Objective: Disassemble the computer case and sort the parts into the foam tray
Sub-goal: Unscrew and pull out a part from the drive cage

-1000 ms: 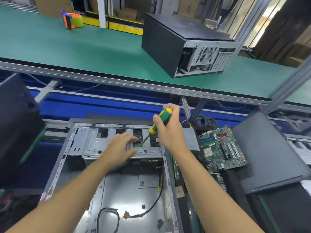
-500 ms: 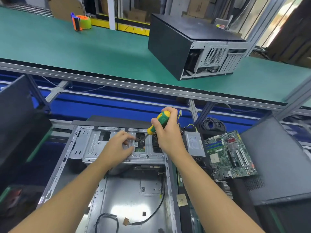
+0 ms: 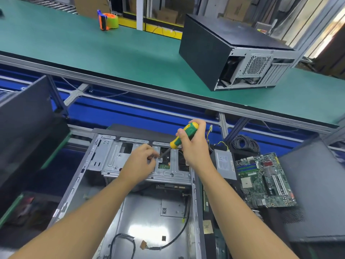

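An open grey computer case (image 3: pixel 141 217) lies in front of me, with a metal drive cage (image 3: pixel 112 161) across its far end. My right hand (image 3: pixel 194 148) grips a green and yellow screwdriver (image 3: pixel 183 135), whose blade slants down left into an opening of the cage. My left hand (image 3: pixel 141 162) rests on the cage, its fingertips pinched together right at the blade's tip on a small screw that hardly shows. A loose black cable (image 3: pixel 168 245) lies on the case floor.
Right of the case lie a grey power supply (image 3: pixel 224 163), a green motherboard (image 3: pixel 265 182), a cable coil (image 3: pixel 244 144) and a black side panel (image 3: pixel 315 187). Another black panel (image 3: pixel 24 124) leans at the left. On the green conveyor (image 3: pixel 93 53) stand a closed case (image 3: pixel 214 47) and a tape dispenser (image 3: pixel 108 20).
My left hand lifted from lying flat on the cage and curled its fingertips in to the screwdriver's tip. The right hand kept its grip and barely moved.
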A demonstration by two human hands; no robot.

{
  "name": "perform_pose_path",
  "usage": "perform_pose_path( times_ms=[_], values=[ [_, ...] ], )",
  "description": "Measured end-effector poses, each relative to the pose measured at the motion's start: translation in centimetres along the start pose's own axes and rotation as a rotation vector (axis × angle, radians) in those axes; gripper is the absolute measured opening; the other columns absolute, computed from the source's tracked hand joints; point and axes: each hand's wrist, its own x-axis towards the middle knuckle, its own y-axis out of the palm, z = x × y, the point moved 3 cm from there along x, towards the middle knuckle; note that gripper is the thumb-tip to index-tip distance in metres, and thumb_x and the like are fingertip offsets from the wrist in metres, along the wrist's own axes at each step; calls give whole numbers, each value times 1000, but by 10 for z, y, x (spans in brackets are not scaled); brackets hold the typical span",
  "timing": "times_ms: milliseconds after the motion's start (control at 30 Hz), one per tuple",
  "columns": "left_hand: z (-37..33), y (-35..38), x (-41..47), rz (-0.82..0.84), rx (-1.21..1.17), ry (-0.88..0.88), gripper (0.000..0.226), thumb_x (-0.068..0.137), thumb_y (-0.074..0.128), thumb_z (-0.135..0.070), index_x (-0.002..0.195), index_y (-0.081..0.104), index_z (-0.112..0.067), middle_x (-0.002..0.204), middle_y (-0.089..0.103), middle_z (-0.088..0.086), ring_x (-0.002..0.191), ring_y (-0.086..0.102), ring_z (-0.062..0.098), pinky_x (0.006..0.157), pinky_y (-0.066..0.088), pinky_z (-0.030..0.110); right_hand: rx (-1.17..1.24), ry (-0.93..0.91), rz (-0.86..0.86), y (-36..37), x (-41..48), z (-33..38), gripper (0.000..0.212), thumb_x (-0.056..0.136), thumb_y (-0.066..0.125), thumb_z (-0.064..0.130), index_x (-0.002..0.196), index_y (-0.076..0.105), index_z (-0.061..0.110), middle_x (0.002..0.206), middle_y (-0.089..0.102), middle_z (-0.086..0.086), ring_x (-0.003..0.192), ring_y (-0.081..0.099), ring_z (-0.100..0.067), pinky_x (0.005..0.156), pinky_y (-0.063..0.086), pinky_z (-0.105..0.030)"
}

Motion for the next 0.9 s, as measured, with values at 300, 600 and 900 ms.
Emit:
perform_pose_path(
  times_ms=[300,600,900],
  values=[
    [2,4,1,64,32,14,19,90,64,-12,98,77,-23,103,57,-18,93,56,1,86,47,18,-62,12,27,0,1,-1,27,101,58,27,115,35,26,73,59,39,61,61,5,60,44,-22],
    [1,3,3,57,17,16,15,91,67,-16,100,78,-21,101,58,-16,91,57,4,85,49,22,-72,-16,18,4,-1,1,27,100,59,28,114,35,26,74,62,37,63,60,3,63,44,-24],
    [3,3,3,34,21,23,16,91,68,-16,103,78,-18,99,58,-15,88,56,4,79,41,9,-243,-74,219,11,-1,24,29,100,57,35,111,31,41,79,59,1,67,57,-14,58,41,-31]
  ],
)
